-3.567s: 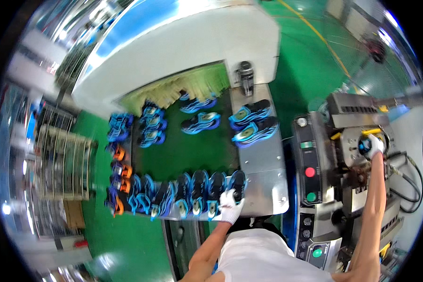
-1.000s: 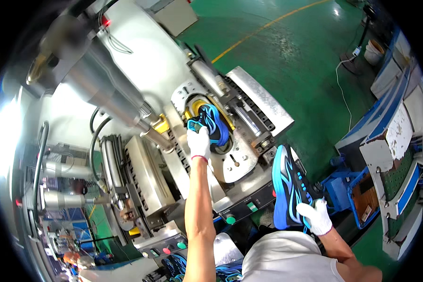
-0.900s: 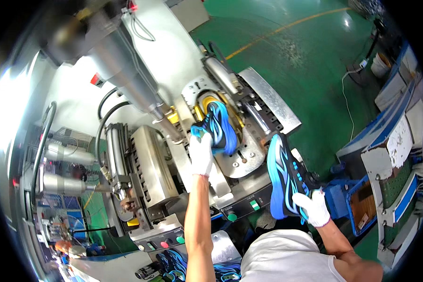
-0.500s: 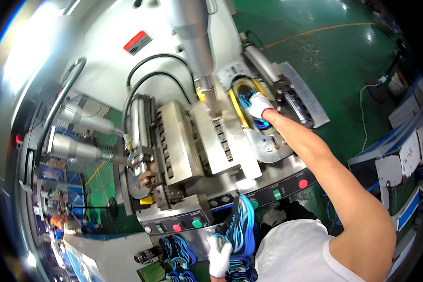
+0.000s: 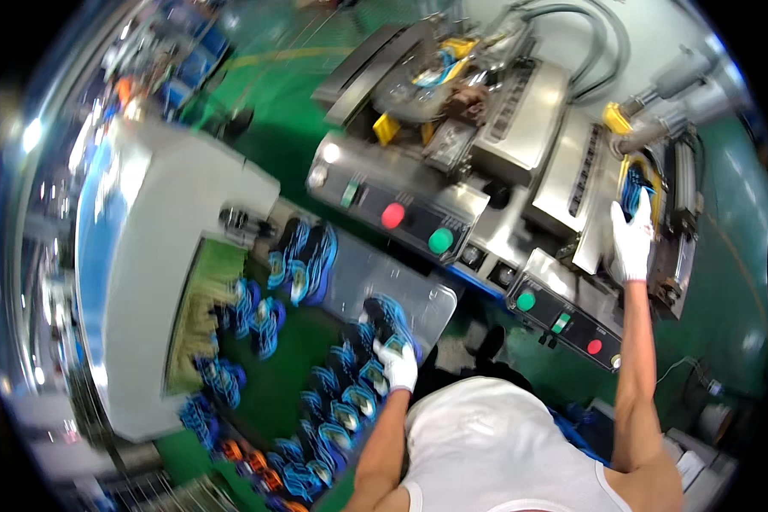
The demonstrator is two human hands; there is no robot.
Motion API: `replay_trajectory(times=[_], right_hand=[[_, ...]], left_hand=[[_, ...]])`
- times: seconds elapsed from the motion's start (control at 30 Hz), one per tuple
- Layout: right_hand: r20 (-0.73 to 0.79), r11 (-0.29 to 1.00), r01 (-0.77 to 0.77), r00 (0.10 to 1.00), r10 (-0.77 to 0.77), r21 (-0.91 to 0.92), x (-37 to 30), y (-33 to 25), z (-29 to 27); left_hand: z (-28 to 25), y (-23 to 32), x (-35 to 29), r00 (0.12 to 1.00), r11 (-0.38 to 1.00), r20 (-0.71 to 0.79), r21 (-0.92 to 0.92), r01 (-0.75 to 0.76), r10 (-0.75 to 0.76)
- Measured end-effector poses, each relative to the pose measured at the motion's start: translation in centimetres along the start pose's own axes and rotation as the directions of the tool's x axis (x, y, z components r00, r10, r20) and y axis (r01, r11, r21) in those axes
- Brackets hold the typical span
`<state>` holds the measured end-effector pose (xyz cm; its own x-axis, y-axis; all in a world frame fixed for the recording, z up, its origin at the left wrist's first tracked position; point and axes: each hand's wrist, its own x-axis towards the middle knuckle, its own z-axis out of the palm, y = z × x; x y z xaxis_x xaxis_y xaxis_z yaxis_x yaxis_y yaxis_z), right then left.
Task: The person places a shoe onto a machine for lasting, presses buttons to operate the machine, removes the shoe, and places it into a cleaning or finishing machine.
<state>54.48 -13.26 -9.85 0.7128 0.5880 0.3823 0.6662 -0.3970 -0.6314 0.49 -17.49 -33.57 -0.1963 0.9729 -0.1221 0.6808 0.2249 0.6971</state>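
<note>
My left hand [image 5: 395, 365], in a white knit glove, is closed on the heel end of a black-and-blue sneaker [image 5: 387, 317] over the right end of a grey metal shelf. My right hand [image 5: 631, 243], gloved alike, reaches to the machine at the right with thumb and fingers spread apart. Just beyond its fingertips another blue-and-black sneaker [image 5: 634, 186] sits in the machine's right station, partly covered by the hand. Whether the fingertips touch that sneaker I cannot tell.
Several sneakers [image 5: 341, 414] stand in rows on a green conveyor [image 5: 273, 388] curving round the left. The grey shelf [image 5: 358, 277] lies before a machine panel [image 5: 388, 205] with red and green buttons. Metal pressing blocks [image 5: 520, 119] and hoses rise behind. A white curved housing [image 5: 158, 282] stands left.
The view has swung left, bringing more of the conveyor into sight. My right hand has drawn back from the sneaker in the machine and spread its fingers. My left hand keeps its sneaker.
</note>
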Motion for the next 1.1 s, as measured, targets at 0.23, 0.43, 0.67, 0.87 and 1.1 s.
replay_trajectory(times=[0.23,0.43,0.67,0.87,1.1], right_hand=[[0.793,0.507,0.725,0.597,-0.124,-0.466,-22.5,-7.8,7.9],[0.814,0.767,0.633,0.497,-0.301,-0.103,-28.8,-12.5,13.5],[0.761,0.993,-0.023,0.640,0.107,-0.120,-43.3,-18.8,24.7],[0.846,0.799,-0.600,0.441,0.300,0.030,-39.1,-22.4,21.4],[0.586,0.590,-0.806,0.461,0.666,-0.036,-41.1,-14.5,4.6]], left_hand=[[-11.3,3.7,-0.5,0.962,0.969,-0.180,-0.104,-0.226,0.205],[-7.2,-0.8,1.9,0.993,0.990,-0.035,-0.080,-0.118,0.115],[-8.3,-2.2,5.5,0.999,0.974,0.043,-0.225,-0.007,0.017],[-8.2,-4.8,6.1,0.998,0.998,0.064,-0.052,0.027,-0.024],[-7.2,6.1,0.5,0.802,0.983,0.573,-0.160,-0.095,0.171]])
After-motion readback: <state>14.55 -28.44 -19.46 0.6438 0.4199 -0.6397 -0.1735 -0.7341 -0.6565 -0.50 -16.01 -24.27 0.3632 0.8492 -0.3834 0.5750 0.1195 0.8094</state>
